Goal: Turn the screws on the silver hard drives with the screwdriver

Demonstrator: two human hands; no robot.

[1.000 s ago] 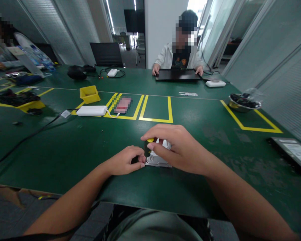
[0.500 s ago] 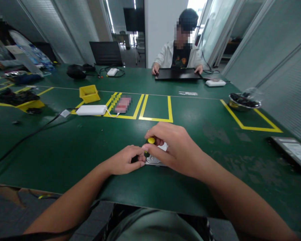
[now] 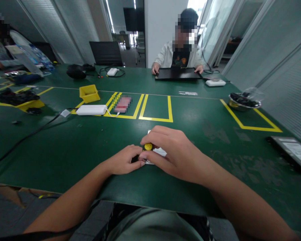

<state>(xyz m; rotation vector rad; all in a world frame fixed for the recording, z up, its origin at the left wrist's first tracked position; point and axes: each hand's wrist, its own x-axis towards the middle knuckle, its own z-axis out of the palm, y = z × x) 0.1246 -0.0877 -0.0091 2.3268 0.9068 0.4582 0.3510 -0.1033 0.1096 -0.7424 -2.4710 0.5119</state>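
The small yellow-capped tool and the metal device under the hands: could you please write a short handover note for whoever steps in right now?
Right hand: fingers curled over a small yellow-capped tool, pinching it above the flat metal device.
Left hand: closed, fingertips at the device's left edge, next to the tool.
Device: flat on the green table near its front edge, mostly hidden by the right hand, just in front of the yellow taped box.
Done: tool and device are in hand; what has been worked on the device is hidden.
Left: cannot be judged; look under the right hand first.
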